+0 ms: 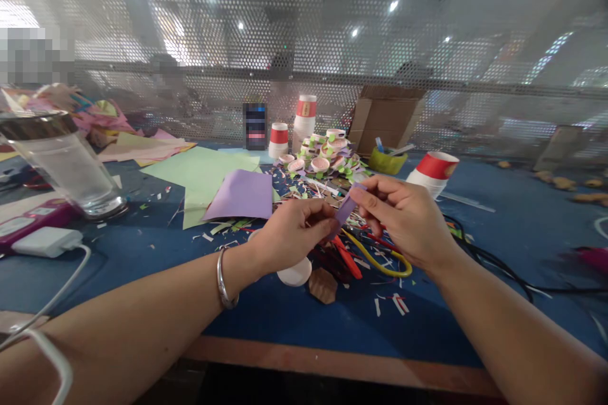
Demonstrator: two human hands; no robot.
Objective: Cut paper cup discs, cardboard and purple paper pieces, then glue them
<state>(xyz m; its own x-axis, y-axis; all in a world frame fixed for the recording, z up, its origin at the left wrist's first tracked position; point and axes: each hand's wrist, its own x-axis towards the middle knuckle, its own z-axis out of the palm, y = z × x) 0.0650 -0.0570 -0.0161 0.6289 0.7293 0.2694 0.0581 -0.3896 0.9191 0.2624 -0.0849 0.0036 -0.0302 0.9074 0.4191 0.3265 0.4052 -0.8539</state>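
A small purple paper strip (346,207) is stretched between both hands over the middle of the blue table. My left hand (297,228) pinches its lower left end. The upper right end sits between the thumb and fingers of my right hand (401,215). Beneath the hands lie a red-handled tool (348,258), a yellow loop (380,269) and many paper scraps. A white disc (294,273) and a brown paper piece (323,285) rest nearer the front edge. Purple paper (242,195) lies on green sheets (178,171) to the left.
Small decorated cup pieces (320,163) are heaped behind the hands, near stacked paper cups (304,117). More cups (434,171) lean at the right, by black cables (494,262). A glass (71,164), a purple power strip (35,221) and a white charger (47,241) occupy the left.
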